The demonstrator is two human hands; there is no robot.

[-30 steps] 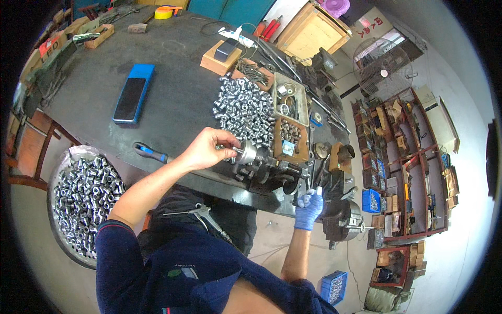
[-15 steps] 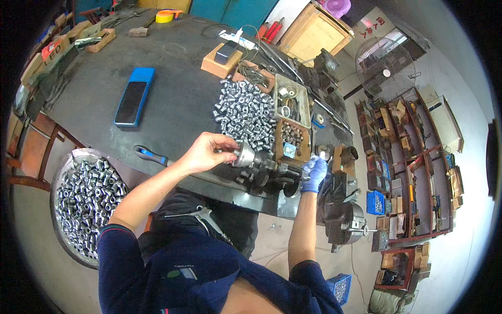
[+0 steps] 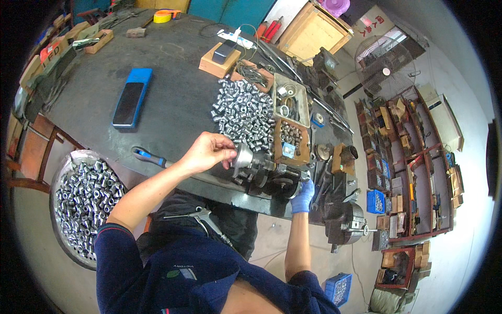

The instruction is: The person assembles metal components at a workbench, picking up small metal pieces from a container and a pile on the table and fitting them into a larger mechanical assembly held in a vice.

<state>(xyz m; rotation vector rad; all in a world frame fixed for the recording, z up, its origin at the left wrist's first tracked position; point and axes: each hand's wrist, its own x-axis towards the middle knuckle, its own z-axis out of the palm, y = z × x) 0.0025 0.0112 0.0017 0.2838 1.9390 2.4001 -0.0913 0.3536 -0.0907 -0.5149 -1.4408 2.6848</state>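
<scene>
A small bench machine with a round silver chuck (image 3: 244, 156) stands at the table's front edge. My bare left hand (image 3: 212, 152) is at the left face of the chuck, thumb and fingers pinched together. Anything between those fingertips is too small to make out. My right hand (image 3: 301, 198), in a blue glove, is curled at the machine's dark right end (image 3: 285, 180), next to a bright metal part; what it grips is hidden. Behind the chuck lies a heap of short silver metal fittings (image 3: 243, 107).
A perforated metal basin (image 3: 58, 230) of similar fittings stands at my left. The table also bears a blue-and-black case (image 3: 130, 99), a blue-handled tool (image 3: 149, 157), a cardboard box of small parts (image 3: 302, 157) and a vise (image 3: 345, 222). An air gun (image 3: 209, 222) lies over my lap.
My gloved right hand has moved down and a little left, closer to the machine's right end. My left hand stays at the chuck, nearly unmoved.
</scene>
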